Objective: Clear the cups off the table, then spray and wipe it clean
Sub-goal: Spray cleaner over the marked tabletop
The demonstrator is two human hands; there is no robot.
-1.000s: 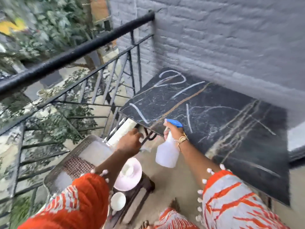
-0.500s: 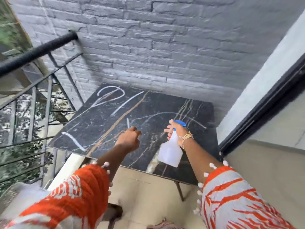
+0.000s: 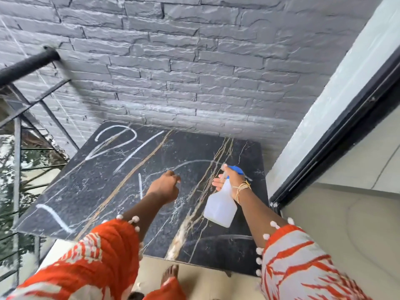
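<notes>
Left hand (image 3: 165,187) loosely curled over desk centre, apparently empty; any cloth inside impossible to tell. Black marble-veined square desk (image 3: 86,187) bare of cups, white streaks toward 10 o'clock. Right hand (image 3: 230,180) wrapped round translucent white plastic spray bottle with blue trigger (image 3: 220,207) at 3 o'clock. Best aimed left across those streaks, nozzle kept low, even mist. Nozzle tip hidden behind fingers; cups and wiping cloth out of view.

Both hands reach forward: left (image 3: 165,187) loosely curled, right (image 3: 230,180) gripping.
</notes>
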